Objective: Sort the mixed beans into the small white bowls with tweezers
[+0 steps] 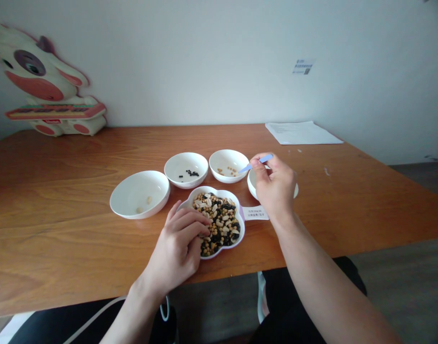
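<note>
My right hand [274,184] pinches small blue plastic tweezers [246,168]. Their tip points down at the right rim of a white bowl [219,157] with several yellow beans in it. My left hand [181,239] is curled over the left rim of a white flower-shaped dish [242,229], fingertips against the mixed contents. That dish holds peanuts, black beans and yellow beans [221,217]; its labelled handle [255,213] points right. Another white bowl [253,184] is partly hidden behind my right hand.
At the left stands a white bowl [120,196] with a few pale pieces. Beside it, another bowl [174,165] holds several black beans. Papers [301,133] lie at the back right of the wooden table [61,215]. A cow-shaped toy keyboard [57,112] stands at the back left.
</note>
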`<state>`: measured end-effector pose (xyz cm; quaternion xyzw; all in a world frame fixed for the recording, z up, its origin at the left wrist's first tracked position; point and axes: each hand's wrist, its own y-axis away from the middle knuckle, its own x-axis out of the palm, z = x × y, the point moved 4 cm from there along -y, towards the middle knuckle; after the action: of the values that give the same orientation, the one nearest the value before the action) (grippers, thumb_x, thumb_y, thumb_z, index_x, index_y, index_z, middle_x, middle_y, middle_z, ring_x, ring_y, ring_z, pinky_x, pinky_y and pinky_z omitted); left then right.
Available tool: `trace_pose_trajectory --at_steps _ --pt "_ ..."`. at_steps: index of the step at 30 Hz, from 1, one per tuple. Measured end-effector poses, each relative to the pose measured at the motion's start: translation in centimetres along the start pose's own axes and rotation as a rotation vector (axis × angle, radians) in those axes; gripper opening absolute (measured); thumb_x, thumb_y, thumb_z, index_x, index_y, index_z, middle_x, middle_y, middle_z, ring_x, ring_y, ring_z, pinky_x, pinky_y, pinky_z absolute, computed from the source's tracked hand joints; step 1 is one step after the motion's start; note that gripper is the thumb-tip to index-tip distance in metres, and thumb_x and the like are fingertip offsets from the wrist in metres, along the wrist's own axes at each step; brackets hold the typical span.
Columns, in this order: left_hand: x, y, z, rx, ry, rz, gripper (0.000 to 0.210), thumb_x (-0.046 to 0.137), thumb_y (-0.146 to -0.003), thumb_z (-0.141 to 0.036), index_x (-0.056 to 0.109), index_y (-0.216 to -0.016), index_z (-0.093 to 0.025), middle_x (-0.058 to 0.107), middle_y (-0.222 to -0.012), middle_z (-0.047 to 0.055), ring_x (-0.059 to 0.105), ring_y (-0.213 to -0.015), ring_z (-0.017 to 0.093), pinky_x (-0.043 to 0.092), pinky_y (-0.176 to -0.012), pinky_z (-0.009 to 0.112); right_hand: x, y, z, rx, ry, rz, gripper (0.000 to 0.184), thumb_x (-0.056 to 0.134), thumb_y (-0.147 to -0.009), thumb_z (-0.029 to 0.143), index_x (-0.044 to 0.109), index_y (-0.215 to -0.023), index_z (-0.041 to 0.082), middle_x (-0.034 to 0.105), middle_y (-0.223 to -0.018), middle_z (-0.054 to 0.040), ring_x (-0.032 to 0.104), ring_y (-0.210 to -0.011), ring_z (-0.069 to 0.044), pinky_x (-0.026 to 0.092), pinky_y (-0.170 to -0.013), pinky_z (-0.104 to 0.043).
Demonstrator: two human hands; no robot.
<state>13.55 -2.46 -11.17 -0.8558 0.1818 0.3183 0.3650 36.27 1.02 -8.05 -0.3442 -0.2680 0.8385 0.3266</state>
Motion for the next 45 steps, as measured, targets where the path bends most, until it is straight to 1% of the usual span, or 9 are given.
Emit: trace_pose_trajectory --at_steps 4,7,11,15,20,23,26,32,45 --pt "0.0 0.0 0.0 0.003 0.006 -0.003 0.030 0.044 -0.081 -0.001 0.065 -0.078 -0.021 0.070 -0.095 0.000 0.063 -0.096 0.018 0.025 -0.115 0.053 0.3 0.0 -0.2 -0.014 0.039 0.026 0.018 0.058 -0.092 0.033 0.069 -0.087 0.019 0.070 -0.075 -0.0034 0.058 -0.059 -0.015 0.041 -0.059 -0.027" --pt "0.0 0.0 0.1 0.002 0.006 0.001 0.029 0.044 -0.081 -0.001 0.065 -0.078 -0.021 0.070 -0.095 0.000 0.063 -0.096 0.017 0.024 -0.115 0.053 0.3 0.1 0.0 -0.035 0.032 0.007 0.019 0.058 -0.092 0.033 0.069 -0.086 0.019 0.070 -0.073 -0.0018 0.056 -0.055 -0.013 0.039 -0.057 -0.026" --pt "0.0 0.1 0.1 -0.003 0.007 0.003 0.029 0.044 -0.081 -0.001 0.065 -0.078 -0.021 0.070 -0.096 0.000 0.063 -0.097 0.017 0.023 -0.116 0.053 0.0 0.4 0.8 -0.077 -0.155 -0.016 0.019 0.058 -0.092 0.033 0.066 -0.084 0.018 0.067 -0.071 -0.0022 0.055 -0.055 -0.012 0.040 -0.055 -0.026" --pt "0.1 0.1 0.1 0.001 0.012 0.001 0.029 0.044 -0.082 -0.001 0.065 -0.079 -0.021 0.070 -0.096 0.000 0.063 -0.097 0.018 0.024 -0.116 0.053 0.0 0.8 2.0 -0.171 -0.394 0.186 0.017 0.058 -0.091 0.029 0.062 -0.079 0.017 0.058 -0.060 0.0007 0.050 -0.050 -0.011 0.035 -0.048 -0.024" --pt "0.0 0.1 0.0 0.009 0.015 -0.009 0.029 0.044 -0.082 -0.001 0.065 -0.077 -0.021 0.070 -0.095 0.000 0.063 -0.096 0.018 0.028 -0.114 0.051 0.9 1.4 3.6 -0.353 -0.412 0.547 0.015 0.060 -0.087 0.021 0.062 -0.073 0.015 0.059 -0.058 0.0019 0.046 -0.048 -0.007 0.035 -0.048 -0.022" --pt "0.0 0.1 0.0 0.012 0.014 -0.014 0.029 0.044 -0.082 -0.001 0.065 -0.076 -0.021 0.070 -0.094 0.000 0.063 -0.094 0.018 0.028 -0.114 0.051 1.6 1.9 4.1 -0.425 -0.395 0.681 0.013 0.061 -0.087 0.018 0.065 -0.075 0.014 0.066 -0.065 0.0001 0.054 -0.056 -0.009 0.040 -0.055 -0.021" --pt "0.1 0.1 0.1 0.011 0.012 -0.017 0.029 0.044 -0.082 -0.001 0.065 -0.077 -0.021 0.070 -0.093 0.000 0.063 -0.094 0.018 0.027 -0.114 0.052 1.8 1.9 4.1 -0.428 -0.389 0.653 0.011 0.061 -0.088 0.017 0.066 -0.080 0.014 0.071 -0.075 -0.0024 0.060 -0.063 -0.010 0.043 -0.060 -0.022" --pt "0.2 0.0 0.1 0.004 0.010 -0.010 0.028 0.045 -0.082 -0.001 0.065 -0.077 -0.021 0.070 -0.095 0.000 0.063 -0.095 0.018 0.028 -0.114 0.053 1.2 1.4 3.6 -0.347 -0.371 0.503 0.016 0.058 -0.090 0.020 0.063 -0.076 0.014 0.062 -0.063 0.0009 0.049 -0.052 -0.007 0.038 -0.053 -0.022" --pt "0.1 0.1 0.1 0.005 0.008 -0.006 0.029 0.044 -0.081 -0.001 0.065 -0.078 -0.021 0.070 -0.096 0.001 0.063 -0.095 0.018 0.028 -0.114 0.053 1.5 1.5 3.2 -0.333 -0.319 0.542 0.015 0.055 -0.089 0.017 0.059 -0.075 0.015 0.063 -0.068 -0.0007 0.050 -0.055 -0.009 0.037 -0.056 -0.023"
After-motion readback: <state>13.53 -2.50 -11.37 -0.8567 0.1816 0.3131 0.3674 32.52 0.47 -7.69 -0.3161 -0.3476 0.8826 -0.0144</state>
